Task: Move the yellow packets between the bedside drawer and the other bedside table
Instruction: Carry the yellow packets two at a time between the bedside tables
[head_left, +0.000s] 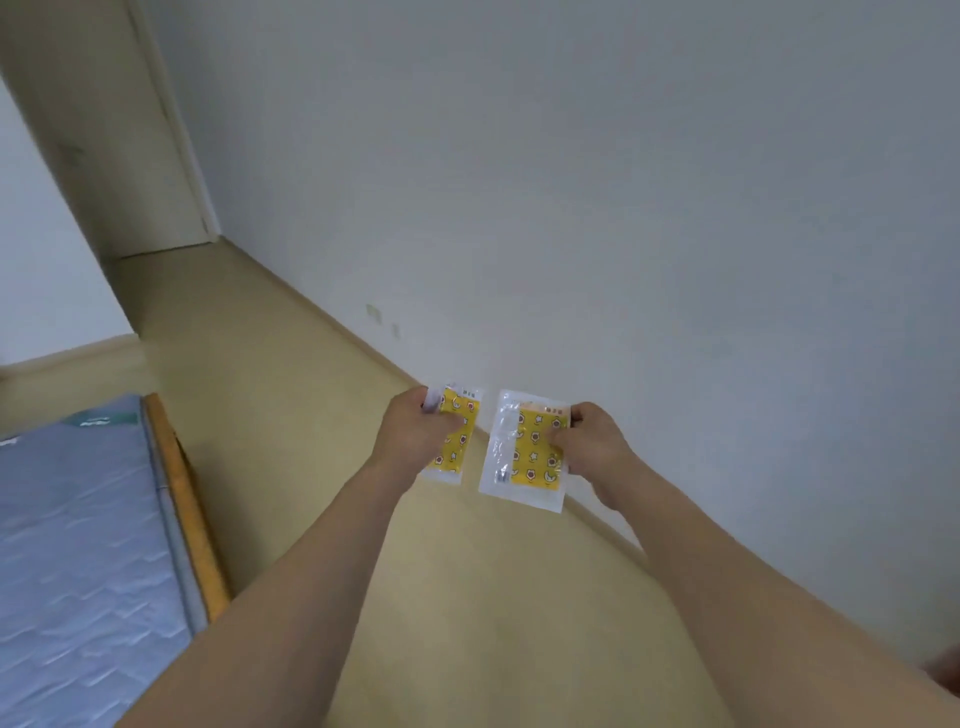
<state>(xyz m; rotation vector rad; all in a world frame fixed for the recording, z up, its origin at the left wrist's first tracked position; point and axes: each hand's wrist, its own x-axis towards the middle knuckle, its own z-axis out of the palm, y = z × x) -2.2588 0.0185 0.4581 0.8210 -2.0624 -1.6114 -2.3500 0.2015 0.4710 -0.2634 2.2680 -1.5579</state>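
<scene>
Both my arms reach forward over the floor. My left hand (410, 431) grips a yellow packet (457, 441) with a small printed pattern and a clear plastic border; the hand covers its left part. My right hand (587, 441) grips a second yellow packet (524, 457) of the same kind by its right edge, its clear wrapper showing fully on the left side. The two packets hang side by side, a small gap apart. No bedside drawer or bedside table is in view.
A bed with a grey-blue mattress (78, 545) and an orange wooden frame edge (187, 509) lies at the lower left. A beige floor strip (270, 389) runs between the bed and the white wall (623, 208). A closed door (119, 140) stands at the far end.
</scene>
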